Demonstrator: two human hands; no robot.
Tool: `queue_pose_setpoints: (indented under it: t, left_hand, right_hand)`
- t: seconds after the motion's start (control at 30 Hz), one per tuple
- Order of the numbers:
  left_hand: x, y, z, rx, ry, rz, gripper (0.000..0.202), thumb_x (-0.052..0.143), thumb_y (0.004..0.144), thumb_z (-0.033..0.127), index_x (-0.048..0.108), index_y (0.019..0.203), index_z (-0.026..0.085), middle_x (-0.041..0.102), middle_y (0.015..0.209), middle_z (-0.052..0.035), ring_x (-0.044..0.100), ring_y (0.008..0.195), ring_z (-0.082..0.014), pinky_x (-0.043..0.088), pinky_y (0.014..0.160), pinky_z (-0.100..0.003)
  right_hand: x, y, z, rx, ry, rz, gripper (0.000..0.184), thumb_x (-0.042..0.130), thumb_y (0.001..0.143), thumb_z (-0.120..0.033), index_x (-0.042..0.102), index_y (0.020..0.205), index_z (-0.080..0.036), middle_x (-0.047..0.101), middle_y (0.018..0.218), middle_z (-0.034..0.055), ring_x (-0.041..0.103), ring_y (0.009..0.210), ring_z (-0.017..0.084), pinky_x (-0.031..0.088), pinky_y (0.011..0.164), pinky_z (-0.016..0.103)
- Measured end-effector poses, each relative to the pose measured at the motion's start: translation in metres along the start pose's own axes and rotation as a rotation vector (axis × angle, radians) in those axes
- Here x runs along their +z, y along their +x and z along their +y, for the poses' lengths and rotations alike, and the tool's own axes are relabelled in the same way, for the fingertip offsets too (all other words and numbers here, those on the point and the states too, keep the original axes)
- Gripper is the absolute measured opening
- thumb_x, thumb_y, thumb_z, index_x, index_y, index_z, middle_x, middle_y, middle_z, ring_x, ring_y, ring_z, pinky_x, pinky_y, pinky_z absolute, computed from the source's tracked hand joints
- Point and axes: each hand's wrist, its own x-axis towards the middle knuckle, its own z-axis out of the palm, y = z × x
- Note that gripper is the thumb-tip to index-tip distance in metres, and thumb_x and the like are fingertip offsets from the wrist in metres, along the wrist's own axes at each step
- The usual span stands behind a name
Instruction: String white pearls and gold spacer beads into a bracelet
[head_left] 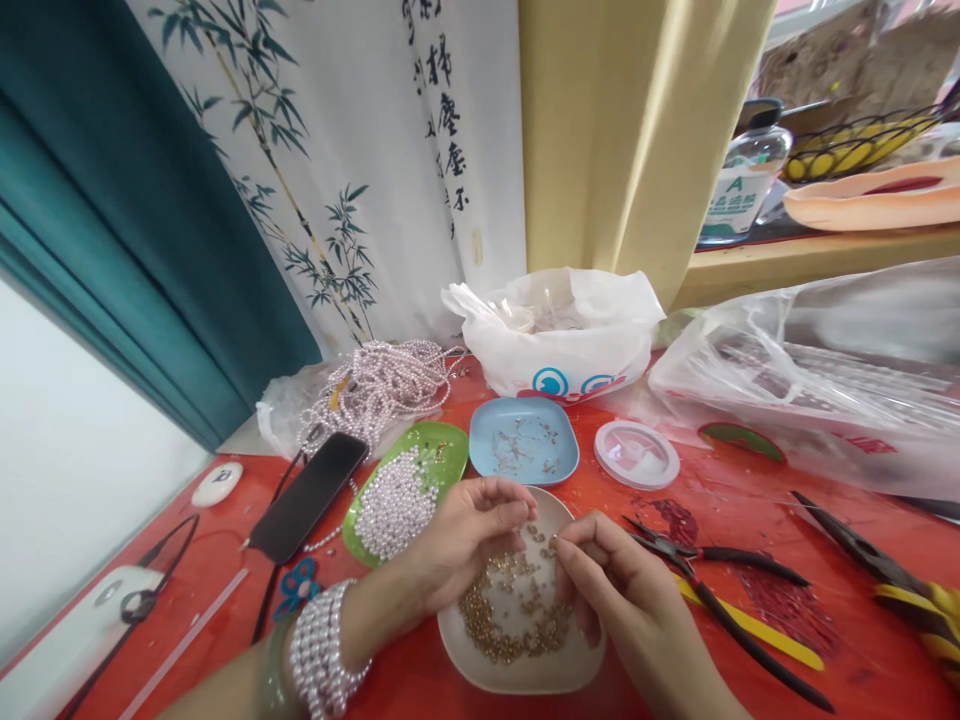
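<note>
My left hand (465, 540) and my right hand (615, 590) meet over a beige dish (525, 670) of several small gold beads (510, 610). Both hands have their fingertips pinched together just above the dish. The right fingers pinch a tiny gold piece; what the left fingers hold is too small to name. A pearl bracelet (319, 650) wraps my left wrist. A green dish (442, 445) of white pearls and a blue dish (525, 440) with small metal findings sit just beyond my hands.
Black-handled pliers (712, 560) and a yellow strip (757, 625) lie right of the dish on the red table (750, 500). A phone (307, 495), pearl strands (382, 385), a white lid (637, 455) and plastic bags (562, 330) are further back.
</note>
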Motion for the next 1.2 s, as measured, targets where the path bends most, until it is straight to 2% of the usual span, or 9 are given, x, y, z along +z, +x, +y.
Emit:
queue_pose_setpoints:
  t: [0.43, 0.6, 0.87, 1.1, 1.2]
  left_hand:
    - [-0.0017, 0.0011, 0.0001, 0.087, 0.112, -0.008, 0.010, 0.072, 0.060, 0.017, 0.065, 0.066, 0.013, 0.059, 0.069, -0.0007, 0.051, 0.058, -0.0058, 0.041, 0.053, -0.016]
    - [-0.0009, -0.0003, 0.0019, 0.097, 0.128, 0.003, 0.010, 0.074, 0.057, 0.018, 0.067, 0.063, 0.013, 0.060, 0.066, -0.0003, 0.050, 0.051, -0.0052, 0.040, 0.052, -0.018]
    - [-0.0014, 0.0003, 0.0028, 0.079, 0.154, 0.011, 0.012, 0.074, 0.056, 0.018, 0.069, 0.066, 0.014, 0.064, 0.063, -0.0031, 0.052, 0.051, -0.0071, 0.040, 0.055, -0.021]
    - [-0.0019, -0.0005, 0.0015, 0.187, 0.297, -0.016, 0.005, 0.070, 0.061, 0.018, 0.071, 0.066, 0.017, 0.066, 0.068, -0.0042, 0.054, 0.058, -0.0107, 0.041, 0.058, -0.023]
    - [-0.0014, -0.0009, 0.0053, 0.193, 0.347, -0.003, 0.010, 0.070, 0.061, 0.021, 0.070, 0.071, 0.017, 0.066, 0.068, -0.0044, 0.055, 0.058, -0.0116, 0.042, 0.058, -0.024]
  right_hand:
    - [-0.0003, 0.0001, -0.0005, -0.003, 0.001, 0.004, 0.022, 0.053, 0.075, -0.035, 0.046, 0.062, -0.018, 0.047, 0.047, -0.0068, 0.039, 0.035, 0.005, 0.030, 0.036, 0.015]
    - [-0.0002, 0.0002, -0.0013, -0.006, 0.001, 0.008, 0.025, 0.054, 0.075, -0.038, 0.047, 0.062, -0.018, 0.045, 0.046, -0.0077, 0.039, 0.035, 0.005, 0.030, 0.036, 0.016]
    - [-0.0007, 0.0008, 0.0009, -0.016, 0.017, 0.011, 0.027, 0.053, 0.076, -0.044, 0.049, 0.067, -0.018, 0.046, 0.048, -0.0075, 0.040, 0.035, 0.005, 0.030, 0.036, 0.016]
    - [-0.0017, 0.0021, 0.0022, -0.017, -0.004, -0.008, 0.026, 0.053, 0.076, -0.044, 0.050, 0.069, -0.018, 0.048, 0.049, -0.0064, 0.041, 0.036, 0.006, 0.031, 0.036, 0.017]
    - [-0.0016, 0.0020, 0.0020, -0.027, -0.012, -0.002, 0.027, 0.052, 0.076, -0.044, 0.049, 0.068, -0.019, 0.048, 0.049, -0.0064, 0.041, 0.036, 0.006, 0.030, 0.036, 0.017]
